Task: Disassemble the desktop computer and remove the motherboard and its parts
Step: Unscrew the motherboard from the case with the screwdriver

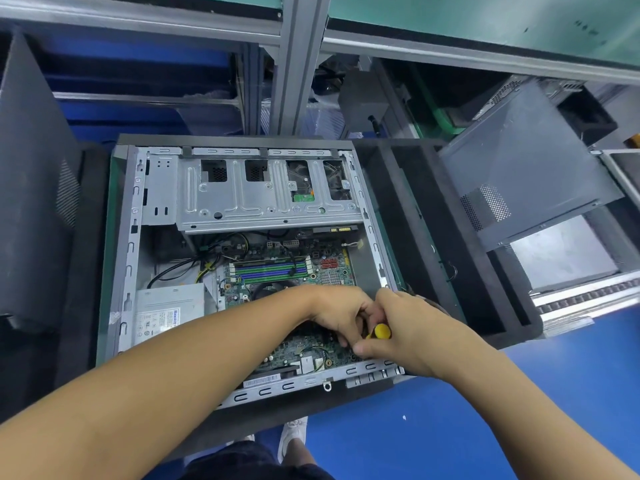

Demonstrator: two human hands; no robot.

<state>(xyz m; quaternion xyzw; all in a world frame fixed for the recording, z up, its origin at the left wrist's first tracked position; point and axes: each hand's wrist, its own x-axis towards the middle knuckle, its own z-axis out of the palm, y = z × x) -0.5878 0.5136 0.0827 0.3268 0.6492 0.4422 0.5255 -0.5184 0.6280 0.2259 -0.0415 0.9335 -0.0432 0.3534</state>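
Here the open computer case (pixel 242 258) lies flat on the bench (pixel 433 258), long axis running away from the person, green motherboard (pixel 311 351) facing up. Both hands' fingers (pixel 346 327) close around a yellow-handled screwdriver (pixel 380 331) above the board's near right corner.

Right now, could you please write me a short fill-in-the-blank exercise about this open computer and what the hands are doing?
1. The screwdriver handle between both hands is ____ in colour.
2. The power supply sits to the ____ of the motherboard.
3. The metal drive cage lies at the case's ____ end from the person.

Missing words: yellow; left; far
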